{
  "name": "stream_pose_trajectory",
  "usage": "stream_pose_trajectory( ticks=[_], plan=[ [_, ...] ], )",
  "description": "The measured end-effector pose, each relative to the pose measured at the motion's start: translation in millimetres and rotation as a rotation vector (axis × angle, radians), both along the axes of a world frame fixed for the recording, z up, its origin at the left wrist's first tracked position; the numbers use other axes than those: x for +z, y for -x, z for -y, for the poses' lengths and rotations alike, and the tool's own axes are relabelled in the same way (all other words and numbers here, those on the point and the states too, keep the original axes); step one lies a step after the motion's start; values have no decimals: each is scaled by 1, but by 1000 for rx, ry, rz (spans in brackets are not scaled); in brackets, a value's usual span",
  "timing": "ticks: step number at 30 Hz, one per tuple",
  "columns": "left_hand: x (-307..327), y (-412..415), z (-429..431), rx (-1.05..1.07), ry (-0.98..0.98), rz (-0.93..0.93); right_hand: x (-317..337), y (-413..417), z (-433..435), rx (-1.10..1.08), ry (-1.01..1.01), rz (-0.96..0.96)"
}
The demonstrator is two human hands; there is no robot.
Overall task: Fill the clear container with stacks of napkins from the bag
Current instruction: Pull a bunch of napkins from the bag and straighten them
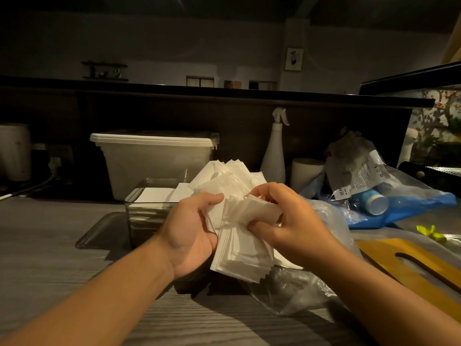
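Note:
A loose, fanned stack of white napkins [239, 236] is held up above the grey counter, between both hands. My left hand [192, 233] grips its left side, thumb on top. My right hand [287, 221] pinches the upper right part, fingers curled round several sheets. Behind my left hand stands the clear container [139, 211] with white napkins lying inside it. The clear plastic bag [306, 283] lies crumpled on the counter under and to the right of the stack.
A lidded translucent tub [154, 158] stands behind the container. To the right stand a white spray bottle [274, 156], a paper roll [305, 171], blue and clear bags holding a cup [374, 203], and a yellow wooden board [411, 268]. Cables lie at far left.

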State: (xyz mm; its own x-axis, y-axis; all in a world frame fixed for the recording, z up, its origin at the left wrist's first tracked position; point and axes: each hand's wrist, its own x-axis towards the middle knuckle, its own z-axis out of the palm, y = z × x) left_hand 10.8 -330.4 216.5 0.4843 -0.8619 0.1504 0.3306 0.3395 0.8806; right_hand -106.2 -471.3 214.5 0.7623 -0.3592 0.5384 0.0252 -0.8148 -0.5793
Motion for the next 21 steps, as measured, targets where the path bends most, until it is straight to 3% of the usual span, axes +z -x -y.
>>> stream_pose_trajectory(
  ticks=[9,15,21],
  plan=[
    [-5,-4,5,171,-81,14,0,2,-3,-22,118,46],
    [-2,-7,2,217,-120,6,9,7,4,105,-152,123],
    [-3,-4,4,226,-124,33,7,8,8,136,-126,13]
  ],
)
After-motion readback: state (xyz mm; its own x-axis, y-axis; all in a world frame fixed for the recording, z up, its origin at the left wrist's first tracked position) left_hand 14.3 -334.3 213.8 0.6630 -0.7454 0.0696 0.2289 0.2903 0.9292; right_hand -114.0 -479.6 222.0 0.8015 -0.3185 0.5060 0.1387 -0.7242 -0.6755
